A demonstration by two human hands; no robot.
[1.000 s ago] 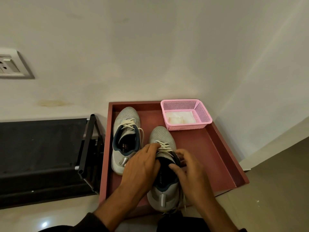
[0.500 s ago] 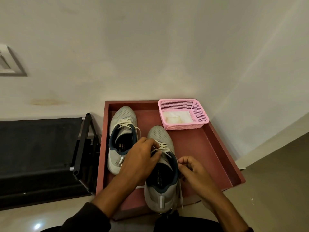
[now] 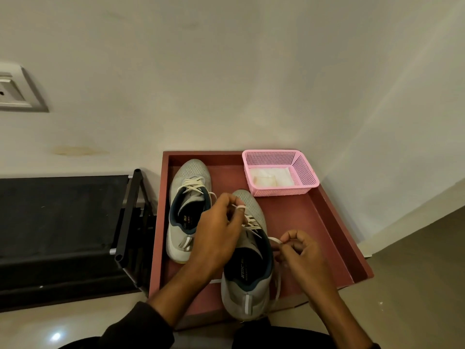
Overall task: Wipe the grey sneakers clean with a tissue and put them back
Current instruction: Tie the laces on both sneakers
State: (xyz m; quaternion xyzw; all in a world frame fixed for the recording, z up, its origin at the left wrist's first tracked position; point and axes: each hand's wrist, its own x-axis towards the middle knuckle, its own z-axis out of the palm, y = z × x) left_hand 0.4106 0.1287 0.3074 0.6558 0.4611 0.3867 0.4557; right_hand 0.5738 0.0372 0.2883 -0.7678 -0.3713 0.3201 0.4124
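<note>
Both hands, left (image 3: 219,238) and right (image 3: 299,255), pinch the near sneaker's (image 3: 247,270) laces (image 3: 251,222); tissues (image 3: 271,176) lie untouched in the basket (image 3: 305,172), so wiping seems unstarted.

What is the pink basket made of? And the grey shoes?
The pink basket looks like moulded plastic: its walls are an even grid of small holes and the rim is smooth. The grey sneakers look like knitted mesh fabric, judging by the dotted weave on the toes, with flat pale laces that seem to be woven cloth.
</note>
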